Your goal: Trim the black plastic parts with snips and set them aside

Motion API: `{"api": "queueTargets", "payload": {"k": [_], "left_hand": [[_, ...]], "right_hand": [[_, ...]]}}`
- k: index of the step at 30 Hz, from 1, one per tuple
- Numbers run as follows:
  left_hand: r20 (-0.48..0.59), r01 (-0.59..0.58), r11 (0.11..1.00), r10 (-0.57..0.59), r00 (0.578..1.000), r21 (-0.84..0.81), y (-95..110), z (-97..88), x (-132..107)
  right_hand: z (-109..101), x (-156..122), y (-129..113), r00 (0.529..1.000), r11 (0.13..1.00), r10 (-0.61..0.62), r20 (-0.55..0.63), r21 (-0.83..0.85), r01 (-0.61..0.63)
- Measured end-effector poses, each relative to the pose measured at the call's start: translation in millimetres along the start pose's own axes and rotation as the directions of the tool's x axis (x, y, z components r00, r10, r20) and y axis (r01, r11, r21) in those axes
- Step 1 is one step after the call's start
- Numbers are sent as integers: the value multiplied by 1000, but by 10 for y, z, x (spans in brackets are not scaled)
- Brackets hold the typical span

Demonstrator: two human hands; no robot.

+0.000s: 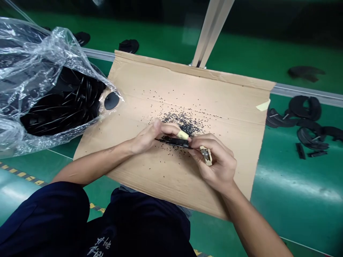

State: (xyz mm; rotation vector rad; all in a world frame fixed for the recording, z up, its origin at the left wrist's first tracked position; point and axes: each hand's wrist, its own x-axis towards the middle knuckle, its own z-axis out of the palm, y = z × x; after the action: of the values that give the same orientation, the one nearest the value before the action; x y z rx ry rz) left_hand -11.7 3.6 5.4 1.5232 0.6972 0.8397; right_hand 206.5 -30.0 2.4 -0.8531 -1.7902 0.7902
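Note:
My left hand (152, 137) is closed around a flat black plastic part (174, 141), held edge-on over a sheet of brown cardboard (225, 100); a tan finger cot covers one fingertip. My right hand (214, 162) grips a small knife with a taped handle (206, 156), its tip against the part's right end. A heap of tiny black shavings (184, 121) lies on the cardboard just beyond my hands.
A clear plastic bag (40, 82) full of black round parts lies at the left, one disc (111, 100) at its mouth. More black parts (305, 119) sit on the green surface at right. A metal rail (305, 92) and an upright post (211, 28) stand behind the cardboard.

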Motion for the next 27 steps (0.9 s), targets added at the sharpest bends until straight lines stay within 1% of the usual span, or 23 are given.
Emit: {"api": "queueTargets", "payload": {"k": [1,3,5,6,9,11,13,15,18,20,22,24,27], "left_hand": [[22,67,996,-66,998,-55,3,-14,9],[67,143,983,-136,988,-115,0,-39,22],[89,167,977,-156,984,-134,-2,-55,24],[85,159,978,-149,985,-135,1,-59,21],[54,74,995,-70,996,-68,35,-57,5],[41,6,1000,-7,999,24,60,-49,-5],[42,-32,993,27,999,116,67,-43,-10],[35,-51,984,46,998,172,49,-38,-6],[11,-108,979,108,994,172,-6,-29,9],[-3,-178,963,182,983,202,-42,-13,13],[-27,-245,925,264,964,292,-71,12,7],[-55,-295,877,340,939,379,-97,36,-6],[-80,-356,832,427,901,426,-133,49,-22]], "right_hand": [[1,-6,8,1000,1000,-15,8,-3,15],[1,-15,18,998,999,-44,34,-16,44],[-5,-20,19,995,997,-68,67,-37,71],[-9,-20,18,994,995,-78,81,-52,83],[-25,-11,19,990,991,-94,105,-90,103],[-33,-2,27,987,990,-94,129,-93,106],[-31,2,36,985,992,-85,150,-84,98],[-17,1,38,989,993,-70,126,-88,82],[16,-10,27,998,988,-59,23,-145,62],[34,-17,18,996,977,-81,-29,-202,73],[41,-21,15,993,969,-108,-44,-226,95],[33,-20,19,992,973,-119,-37,-202,110],[-7,-6,42,994,979,-103,-43,-180,94]]}}
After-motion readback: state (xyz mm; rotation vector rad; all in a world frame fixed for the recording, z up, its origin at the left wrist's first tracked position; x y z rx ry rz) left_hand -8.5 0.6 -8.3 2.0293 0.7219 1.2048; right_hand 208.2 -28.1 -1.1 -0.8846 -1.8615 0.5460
